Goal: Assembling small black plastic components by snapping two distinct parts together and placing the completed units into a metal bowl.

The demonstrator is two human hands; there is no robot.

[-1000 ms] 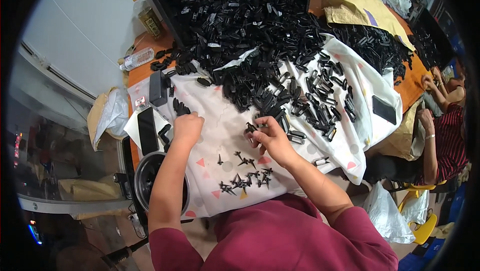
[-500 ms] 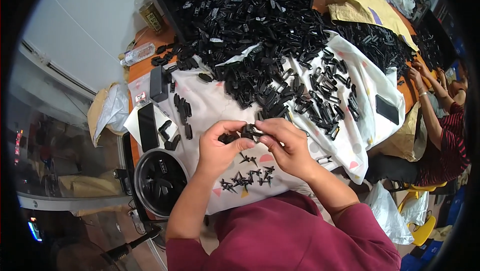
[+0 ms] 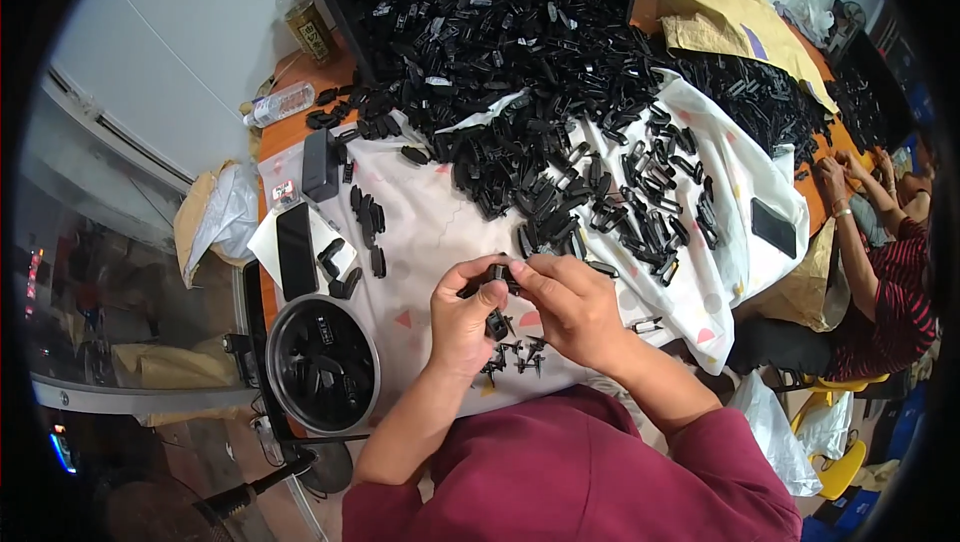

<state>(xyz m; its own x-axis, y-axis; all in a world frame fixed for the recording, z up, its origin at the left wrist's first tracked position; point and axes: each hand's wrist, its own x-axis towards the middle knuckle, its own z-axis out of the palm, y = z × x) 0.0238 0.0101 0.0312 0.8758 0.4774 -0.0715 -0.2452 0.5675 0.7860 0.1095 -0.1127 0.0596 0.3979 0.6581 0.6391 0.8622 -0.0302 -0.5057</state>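
Note:
My left hand (image 3: 464, 320) and my right hand (image 3: 575, 310) meet over the near part of the cloth. Between their fingertips they pinch a small black plastic part (image 3: 506, 280), mostly covered by the fingers. A second black piece (image 3: 497, 324) shows beside the left palm, below the thumb; whether that hand grips it is unclear. Just below the hands lie several small black spiky pieces (image 3: 520, 356) on the white patterned cloth (image 3: 420, 212). Beyond the hands spreads a big heap of black oblong plastic parts (image 3: 500, 72).
A round bowl (image 3: 277, 397) with black parts stands at the left, near a dark phone (image 3: 296, 252). Two bottles, one clear (image 3: 280, 105) and one yellow-capped (image 3: 303, 24), stand or lie farther back. Another phone (image 3: 773, 229) lies right. A co-worker's hands (image 3: 838, 170) are at far right.
Both hands have come slightly nearer to me, the left one also shifting right. The black piece below the left thumb now shows, and the hands cover more of the spiky pieces.

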